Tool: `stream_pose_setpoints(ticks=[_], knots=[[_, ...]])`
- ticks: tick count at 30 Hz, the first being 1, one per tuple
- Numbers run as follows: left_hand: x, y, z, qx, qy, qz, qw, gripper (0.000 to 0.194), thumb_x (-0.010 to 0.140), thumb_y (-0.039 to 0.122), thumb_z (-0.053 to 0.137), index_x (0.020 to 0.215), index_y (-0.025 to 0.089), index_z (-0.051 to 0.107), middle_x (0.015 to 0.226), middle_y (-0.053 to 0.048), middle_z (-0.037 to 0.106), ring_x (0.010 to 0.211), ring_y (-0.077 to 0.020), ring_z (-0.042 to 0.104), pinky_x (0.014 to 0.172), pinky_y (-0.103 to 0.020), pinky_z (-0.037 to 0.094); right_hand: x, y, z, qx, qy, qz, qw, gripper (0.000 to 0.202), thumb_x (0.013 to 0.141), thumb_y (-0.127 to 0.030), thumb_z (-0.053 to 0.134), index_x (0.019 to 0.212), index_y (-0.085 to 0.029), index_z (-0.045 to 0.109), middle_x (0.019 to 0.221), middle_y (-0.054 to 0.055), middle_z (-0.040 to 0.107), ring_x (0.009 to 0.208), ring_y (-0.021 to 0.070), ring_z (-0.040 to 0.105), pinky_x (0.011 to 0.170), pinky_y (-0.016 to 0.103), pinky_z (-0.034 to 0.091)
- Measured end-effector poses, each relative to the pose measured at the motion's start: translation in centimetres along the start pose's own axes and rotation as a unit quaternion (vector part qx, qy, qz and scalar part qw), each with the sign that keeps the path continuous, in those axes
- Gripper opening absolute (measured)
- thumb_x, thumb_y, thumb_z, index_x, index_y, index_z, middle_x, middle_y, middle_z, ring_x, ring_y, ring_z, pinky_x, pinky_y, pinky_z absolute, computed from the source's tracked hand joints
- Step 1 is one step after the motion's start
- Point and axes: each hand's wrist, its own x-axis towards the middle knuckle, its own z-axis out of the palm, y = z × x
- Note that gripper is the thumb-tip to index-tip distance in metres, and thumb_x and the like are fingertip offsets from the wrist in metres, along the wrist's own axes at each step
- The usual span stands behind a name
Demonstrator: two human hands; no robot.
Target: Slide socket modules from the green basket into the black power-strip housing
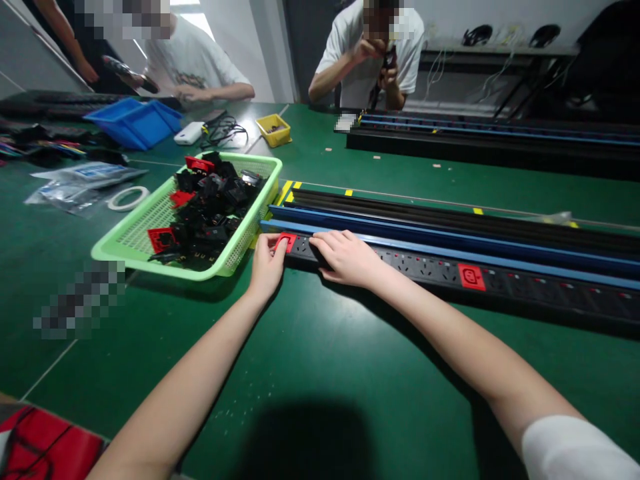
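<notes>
My left hand point(267, 263) is closed at the near end of the black power strip point(440, 277), thumb pressed to the red end socket point(290, 238); my right hand point(347, 260) lies over it just at three o'clock from there, fingers across the top, though I can't tell whether it grips or merely rests. The strip runs from my left hand out toward four o'clock, alongside blue rails point(500, 262). I judge it stiff and fairly heavy for its length, its smooth casing a little slippery, so I'd take hold by the long edges, well apart, and spare the lighter, brittler sockets. The green worktop point(320, 360) is smooth and shiny. A pale-green basket point(150, 265) of loose socket modules point(215, 200) sits at ten o'clock, and a seated co-worker point(340, 50) is across at twelve.
</notes>
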Motion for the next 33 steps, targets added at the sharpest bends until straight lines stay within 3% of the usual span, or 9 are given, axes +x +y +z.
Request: stream_pose_setpoints(ticks=[7,11,18,23,26,29,33], knots=[[-0.3,0.1,-0.2,0.075,0.002,0.016,0.997,0.028,0.097,0.044,0.053,0.112,0.02,0.056,0.116,-0.011,0.064,0.112,-0.0251,0.062,0.105,-0.042,0.048,-0.3,0.0,-0.4,0.014,0.005,0.015,1.0,0.049,0.095,-0.033,0.062,0.137,-0.009,0.055,0.142,0.019,0.06,0.123,0.0314,0.058,0.099,0.043,0.046],[-0.3,-0.3,-0.2,0.11,-0.006,0.026,0.994,0.031,0.098,0.046,0.049,0.114,0.019,0.053,0.121,-0.015,0.061,0.119,-0.0283,0.058,0.109,-0.047,0.045,-2.2,0.0,-0.6,0.035,0.039,0.09,0.995,0.065,0.094,-0.041,0.064,0.147,-0.007,0.047,0.15,0.02,0.054,0.134,0.0337,0.051,0.109,0.047,0.044],[-0.3,-0.5,-0.4,0.145,-0.024,0.046,0.988,0.039,0.098,0.053,0.046,0.117,0.019,0.05,0.122,-0.017,0.059,0.121,-0.0329,0.058,0.109,-0.052,0.045,-11.8,1.4,-2.2,-0.032,0.005,0.151,0.988,0.061,0.094,-0.028,0.057,0.152,-0.011,0.046,0.16,0.021,0.046,0.147,0.0347,0.045,0.114,0.05,0.04],[-0.4,-0.6,-0.2,0.185,-0.024,0.057,0.981,0.04,0.099,0.051,0.044,0.12,0.018,0.049,0.124,-0.018,0.056,0.123,-0.0347,0.055,0.11,-0.055,0.043,-17.2,1.9,-2.0,-0.08,0.077,0.269,0.957,0.079,0.096,-0.05,0.058,0.161,-0.011,0.035,0.161,0.02,0.046,0.15,0.0332,0.043,0.114,0.049,0.038],[-0.9,0.2,-0.3,0.233,-0.003,0.083,0.969,0.046,0.1,0.051,0.043,0.126,0.014,0.05,0.128,-0.022,0.054,0.128,-0.0386,0.051,0.113,-0.059,0.039,-17.6,1.6,-1.3,-0.085,0.078,0.265,0.957,0.07,0.099,-0.047,0.053,0.159,-0.014,0.04,0.158,0.016,0.05,0.147,0.0305,0.047,0.114,0.048,0.036],[-1.6,1.7,-0.5,0.301,0.016,0.149,0.942,0.056,0.099,0.052,0.047,0.136,0.01,0.048,0.138,-0.027,0.051,0.135,-0.0424,0.046,0.116,-0.06,0.035,-17.3,1.5,-1.0,-0.088,0.084,0.263,0.957,0.066,0.099,-0.049,0.053,0.155,-0.016,0.047,0.157,0.014,0.053,0.146,0.0312,0.048,0.115,0.05,0.032],[-1.8,4.3,-0.3,0.345,-0.053,0.23,0.908,0.049,0.101,0.046,0.045,0.138,0.015,0.054,0.14,-0.024,0.054,0.134,-0.0417,0.047,0.111,-0.057,0.038,-17.3,1.6,-1.1,-0.092,0.085,0.263,0.957,0.065,0.099,-0.048,0.051,0.154,-0.015,0.047,0.158,0.014,0.051,0.147,0.03,0.047,0.113,0.048,0.034]])
